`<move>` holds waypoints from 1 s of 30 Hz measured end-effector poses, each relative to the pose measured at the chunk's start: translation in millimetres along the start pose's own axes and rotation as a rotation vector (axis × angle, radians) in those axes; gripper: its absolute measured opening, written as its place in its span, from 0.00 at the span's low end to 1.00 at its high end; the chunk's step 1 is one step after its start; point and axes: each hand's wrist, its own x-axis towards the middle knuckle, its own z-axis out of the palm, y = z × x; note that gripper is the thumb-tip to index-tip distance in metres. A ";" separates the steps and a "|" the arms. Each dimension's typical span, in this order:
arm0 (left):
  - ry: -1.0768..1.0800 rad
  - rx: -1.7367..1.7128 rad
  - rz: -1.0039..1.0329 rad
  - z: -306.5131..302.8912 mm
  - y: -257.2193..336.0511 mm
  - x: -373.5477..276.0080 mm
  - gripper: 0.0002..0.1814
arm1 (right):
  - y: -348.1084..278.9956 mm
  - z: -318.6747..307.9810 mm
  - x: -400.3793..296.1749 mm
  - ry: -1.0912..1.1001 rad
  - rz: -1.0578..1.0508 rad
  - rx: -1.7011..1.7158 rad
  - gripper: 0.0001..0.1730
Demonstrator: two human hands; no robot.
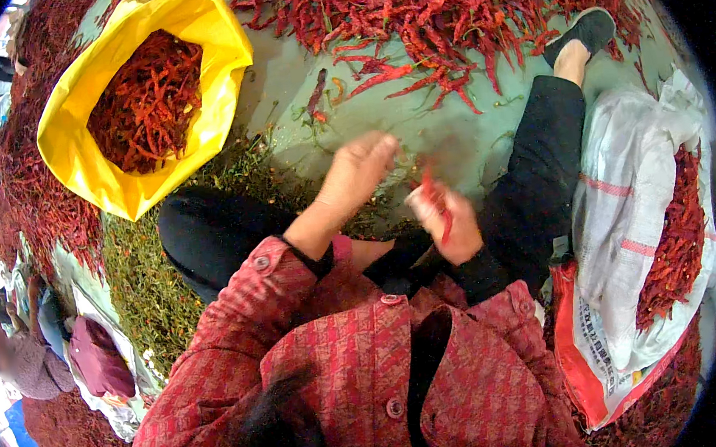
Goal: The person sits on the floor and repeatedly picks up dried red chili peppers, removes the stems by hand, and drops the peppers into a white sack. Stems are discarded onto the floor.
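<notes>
My right hand point(457, 227) is closed around a dried red chili pepper point(441, 206), whose ends stick out past the fingers. Just to its left and farther forward is my left hand point(353, 173), fingers bent and blurred by motion. Whether anything small sits in those left fingertips cannot be made out. Ahead of both hands a heap of dried red chili peppers point(428, 6) spreads over a pale green ground sheet point(380, 106). A few loose peppers point(396, 79) lie at the heap's near edge.
A yellow sack point(225, 50), mouth wide, holds red peppers at the far left. Green stem litter point(146, 287) covers the ground around my left knee point(218, 235). On the right, a white woven sack point(611, 201) of peppers stands beside my leg. Another person point(25, 361) sits at left.
</notes>
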 end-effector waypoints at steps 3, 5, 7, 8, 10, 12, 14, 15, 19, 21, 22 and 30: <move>-0.350 0.540 0.150 -3.6 8.8 37.0 0.12 | 21.4 -35.1 17.6 0.279 0.159 0.362 0.08; -0.410 1.439 0.297 -17.8 -10.3 68.9 0.13 | 9.6 -26.6 21.7 0.151 0.126 0.342 0.07; -0.242 1.459 0.249 -3.6 8.7 109.2 0.13 | 25.9 -28.8 18.4 0.299 0.157 0.398 0.07; -0.102 1.421 0.246 5.6 9.7 129.4 0.13 | 29.9 -33.0 19.1 0.322 0.201 0.383 0.07; 0.032 1.407 0.353 17.4 -4.4 158.1 0.13 | 30.8 -32.0 20.8 0.345 0.261 0.359 0.07; -0.071 1.501 0.313 15.7 -15.6 172.8 0.12 | 22.2 -24.7 22.9 0.354 0.275 0.344 0.08; -0.127 1.447 0.365 8.8 -29.6 163.5 0.11 | 31.6 -32.2 24.3 0.336 0.210 0.349 0.08; -0.159 1.429 0.378 -0.8 -32.5 146.3 0.11 | 38.0 -31.4 23.0 0.323 0.187 0.365 0.09; -0.034 1.335 0.545 -34.1 8.7 93.6 0.10 | 22.7 -25.5 28.5 0.294 0.111 0.388 0.10; -0.099 0.964 0.465 -26.3 11.5 58.6 0.09 | 15.8 -8.4 29.7 0.312 0.090 0.391 0.11; -0.130 0.774 0.425 -18.3 12.3 40.0 0.08 | 12.9 1.0 29.1 0.313 0.030 0.315 0.12; -0.156 0.614 0.461 14.4 13.5 -8.3 0.07 | 0.7 0.2 5.1 0.042 -0.053 -0.079 0.13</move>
